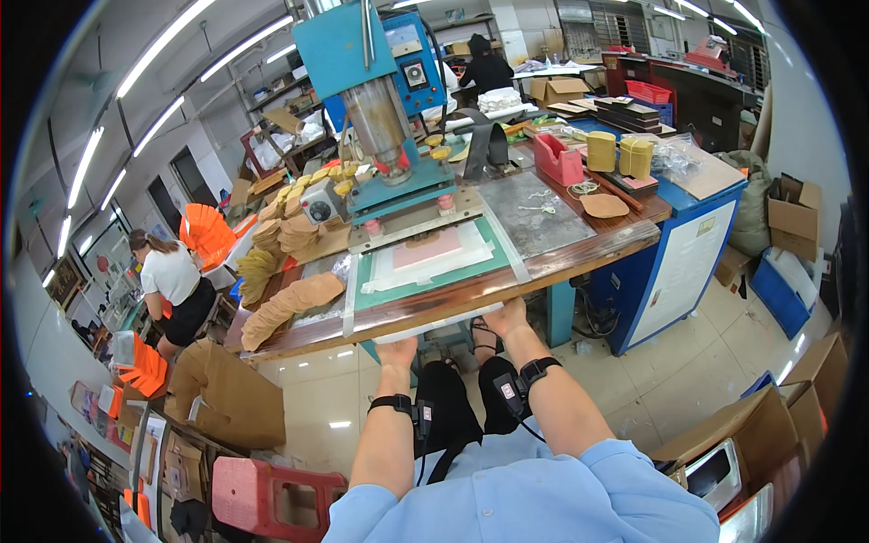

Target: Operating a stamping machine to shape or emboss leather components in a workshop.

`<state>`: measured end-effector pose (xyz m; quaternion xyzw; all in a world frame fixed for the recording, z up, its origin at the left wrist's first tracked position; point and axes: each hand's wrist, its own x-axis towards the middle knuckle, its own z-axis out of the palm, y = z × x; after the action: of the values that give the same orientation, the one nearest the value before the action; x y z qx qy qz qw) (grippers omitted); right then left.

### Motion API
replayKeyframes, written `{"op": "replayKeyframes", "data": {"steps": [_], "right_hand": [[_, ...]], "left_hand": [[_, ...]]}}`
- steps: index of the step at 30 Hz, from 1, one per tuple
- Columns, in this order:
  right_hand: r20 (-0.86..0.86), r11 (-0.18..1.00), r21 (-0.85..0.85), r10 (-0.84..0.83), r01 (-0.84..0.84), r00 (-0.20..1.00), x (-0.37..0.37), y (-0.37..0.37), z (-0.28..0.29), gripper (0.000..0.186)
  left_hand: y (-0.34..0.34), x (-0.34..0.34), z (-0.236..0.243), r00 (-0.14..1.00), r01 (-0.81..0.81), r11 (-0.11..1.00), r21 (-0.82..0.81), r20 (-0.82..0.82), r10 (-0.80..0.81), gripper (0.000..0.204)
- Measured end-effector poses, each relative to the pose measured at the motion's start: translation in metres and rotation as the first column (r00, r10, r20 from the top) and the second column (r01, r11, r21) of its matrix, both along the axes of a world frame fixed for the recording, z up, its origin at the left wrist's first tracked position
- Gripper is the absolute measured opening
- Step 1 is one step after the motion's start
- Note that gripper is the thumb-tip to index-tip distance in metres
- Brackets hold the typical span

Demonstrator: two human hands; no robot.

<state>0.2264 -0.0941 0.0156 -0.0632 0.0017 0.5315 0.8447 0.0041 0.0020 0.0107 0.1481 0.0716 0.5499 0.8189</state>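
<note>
My left hand [396,349] and my right hand [504,317] are at a white strip [437,320] along the underside of the wooden table's front edge [588,258], their fingers mostly hidden beneath it. Above them, a green board [371,288] carries white sheets [407,277] with a pink patch [425,251] in the middle, under the teal press [389,195] with a steel cylinder. Left of the board lie overlapping tan cut-out pieces [294,309]. To its right is a grey metal plate [536,219].
A pink holder [557,161], yellow bundles [635,156] and a blue cabinet [658,296] are right. A seated person [176,276] works at left, another [484,72] behind. A red stool [240,498], brown sheet [226,398] and cartons [806,398] surround me on the floor.
</note>
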Motion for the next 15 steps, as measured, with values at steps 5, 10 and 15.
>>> {"op": "replayKeyframes", "data": {"steps": [5,10,15], "right_hand": [[0.035,0.996,-0.092,0.010,-0.007,0.999,-0.004,-0.007,0.000,0.040],[0.479,0.845,-0.481,0.476,-0.233,0.738,0.012,-0.061,0.006,0.044],[0.845,0.728,-0.530,0.498,-0.436,-0.195,0.009,-0.101,0.113,0.030]], "left_hand": [[0.006,0.001,-0.008,1.000,-0.002,0.999,0.047,-0.006,0.002,0.040],[-0.024,-0.005,0.014,0.995,0.081,0.996,-0.048,-0.052,-0.083,0.040],[-0.042,-0.034,0.014,0.659,0.562,0.822,-0.094,-0.550,-0.514,0.039]]}}
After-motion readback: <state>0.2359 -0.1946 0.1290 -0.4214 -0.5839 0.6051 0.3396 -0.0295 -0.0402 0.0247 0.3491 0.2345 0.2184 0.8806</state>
